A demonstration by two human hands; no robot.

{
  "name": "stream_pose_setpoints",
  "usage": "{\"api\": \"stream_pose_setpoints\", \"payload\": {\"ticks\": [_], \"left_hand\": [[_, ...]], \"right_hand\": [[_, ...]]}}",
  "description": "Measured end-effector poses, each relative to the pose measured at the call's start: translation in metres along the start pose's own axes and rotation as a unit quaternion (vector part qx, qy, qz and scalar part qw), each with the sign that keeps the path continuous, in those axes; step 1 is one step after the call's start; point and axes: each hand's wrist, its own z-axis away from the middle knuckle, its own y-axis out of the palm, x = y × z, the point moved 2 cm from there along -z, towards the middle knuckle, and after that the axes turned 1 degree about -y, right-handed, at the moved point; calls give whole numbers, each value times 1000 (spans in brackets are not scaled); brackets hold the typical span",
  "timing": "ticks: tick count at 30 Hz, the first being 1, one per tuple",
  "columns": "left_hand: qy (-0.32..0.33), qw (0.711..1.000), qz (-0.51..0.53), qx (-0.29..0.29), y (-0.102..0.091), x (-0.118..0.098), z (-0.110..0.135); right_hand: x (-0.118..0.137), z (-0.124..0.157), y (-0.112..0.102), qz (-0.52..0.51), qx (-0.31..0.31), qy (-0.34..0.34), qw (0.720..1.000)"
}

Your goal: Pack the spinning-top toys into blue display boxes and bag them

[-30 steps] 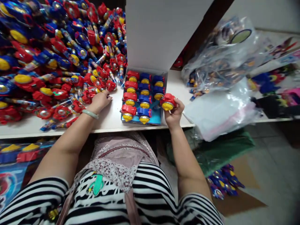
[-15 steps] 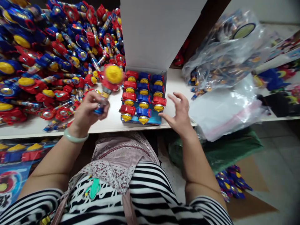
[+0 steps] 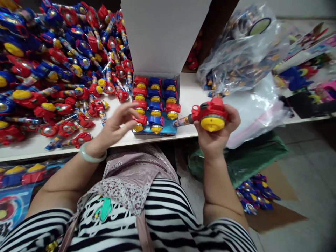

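My right hand [image 3: 215, 134] is closed round a red toy spinning-top launcher [image 3: 208, 113] with a yellow cap, held just off the table's front edge. Its thin handle points left toward the box. My left hand [image 3: 117, 123] hovers over the table with fingers spread and nothing in it, just left of a small blue display box [image 3: 168, 131]. The box holds rows of red and blue launchers with yellow caps, and its white lid [image 3: 162, 35] stands open behind. A big pile of loose red and blue launchers [image 3: 52, 66] lies to the left.
The white table [image 3: 119, 134] runs across the view. Clear plastic bags of toys [image 3: 244, 59] and a white bag [image 3: 258, 112] lie at the right. A green bag [image 3: 241, 164] and blue toys on cardboard [image 3: 256, 197] sit on the floor. More boxed toys [image 3: 18, 175] are under the table at left.
The launcher that my left hand lifted from the pile is now in my right hand. My left hand has opened and hangs near the box. The red launcher from a second ago sits in the box.
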Motion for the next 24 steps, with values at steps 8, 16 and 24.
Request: {"api": "stream_pose_setpoints", "payload": {"ticks": [8, 16, 24], "left_hand": [[48, 961, -273, -14, -17, 42, 17], [34, 957, -284, -48, -11, 46, 12], [-15, 957, -279, -79, -16, 60, 13]], "right_hand": [[-58, 40, 19, 7, -6, -71, 997], [-57, 33, 33, -19, 186, 7, 982], [-52, 31, 26, -27, 216, 59, 974]]}}
